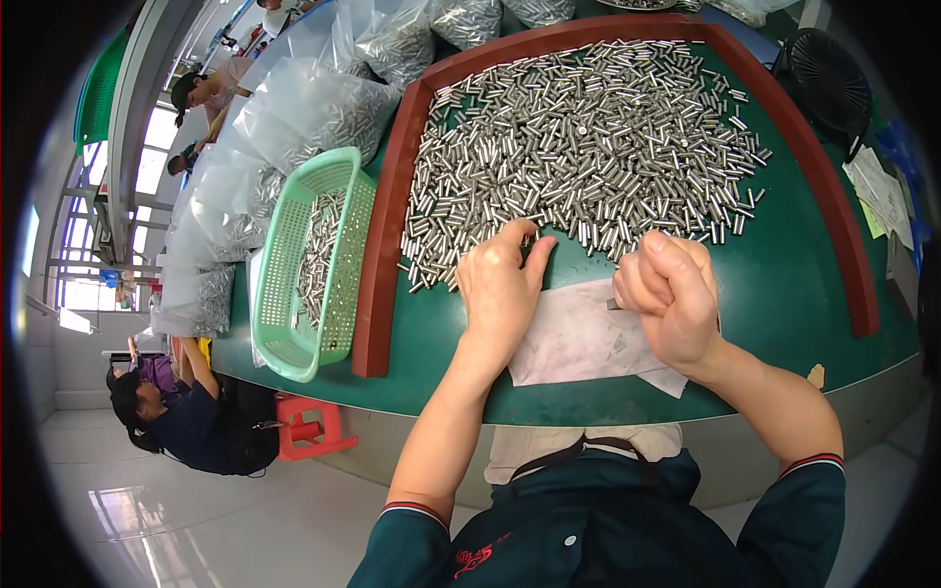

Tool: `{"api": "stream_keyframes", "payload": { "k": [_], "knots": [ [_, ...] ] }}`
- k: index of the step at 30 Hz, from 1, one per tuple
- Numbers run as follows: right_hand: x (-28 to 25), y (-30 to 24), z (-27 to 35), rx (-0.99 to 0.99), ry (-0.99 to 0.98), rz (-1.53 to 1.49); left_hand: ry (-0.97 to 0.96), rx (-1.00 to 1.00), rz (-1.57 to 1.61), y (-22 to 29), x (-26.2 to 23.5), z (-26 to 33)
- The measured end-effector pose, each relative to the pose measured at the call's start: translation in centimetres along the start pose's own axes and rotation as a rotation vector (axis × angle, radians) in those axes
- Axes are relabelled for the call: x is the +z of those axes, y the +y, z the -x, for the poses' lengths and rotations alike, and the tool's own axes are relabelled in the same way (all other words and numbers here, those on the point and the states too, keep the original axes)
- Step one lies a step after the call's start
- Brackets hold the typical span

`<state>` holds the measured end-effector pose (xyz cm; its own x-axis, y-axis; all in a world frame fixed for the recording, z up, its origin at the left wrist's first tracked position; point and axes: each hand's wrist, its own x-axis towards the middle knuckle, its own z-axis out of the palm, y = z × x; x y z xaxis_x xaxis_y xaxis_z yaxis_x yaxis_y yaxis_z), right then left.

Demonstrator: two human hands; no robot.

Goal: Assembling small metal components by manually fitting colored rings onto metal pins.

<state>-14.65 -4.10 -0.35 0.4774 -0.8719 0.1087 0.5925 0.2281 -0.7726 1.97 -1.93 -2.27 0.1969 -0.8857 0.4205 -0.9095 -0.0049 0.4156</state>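
Note:
A large heap of short, shiny metal pins [578, 147] lies on the green tabletop inside a brown-red frame [387, 235]. At the heap's near edge is my left hand [500, 279], its fingers curled and its thumb bent close to the index finger. Something small and dark shows between them, too hidden to name. My right hand [671, 299] is closed in a fist above a stained whitish cloth [578, 338], to the right of my left hand. From its curled fingers pokes the grey end of a metal pin [615, 305].
A light green plastic basket [338, 265] holding more pins stands left of the frame. Clear bags [333, 113] filled with pins line the table's left and far side. A black fan [823, 83] and papers [877, 191] are at right. Co-workers sit at left, near a red stool [312, 426].

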Motion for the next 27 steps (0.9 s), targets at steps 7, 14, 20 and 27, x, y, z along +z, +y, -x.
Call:
{"api": "stream_keyframes", "payload": {
  "k": [7, 14, 20, 27],
  "knots": [
    [0.1, 0.1, -0.1, -0.008, 0.03, 0.052, -0.178, -0.118, 0.04, 0.7, -0.7, 0.0],
    [-0.1, -0.1, -0.1, 0.01, 0.031, 0.036, -0.352, 0.136, 0.35, 1.5, -1.6, 1.1],
    [-0.2, -0.1, -0.1, 0.031, 0.038, 0.05, -0.454, 0.242, 0.32, 1.7, -2.7, 1.6],
    [-0.3, -0.4, -0.2, 0.049, 0.007, -0.025, -0.46, 0.366, 0.358, 2.5, -1.7, 1.8]
  ]
}}
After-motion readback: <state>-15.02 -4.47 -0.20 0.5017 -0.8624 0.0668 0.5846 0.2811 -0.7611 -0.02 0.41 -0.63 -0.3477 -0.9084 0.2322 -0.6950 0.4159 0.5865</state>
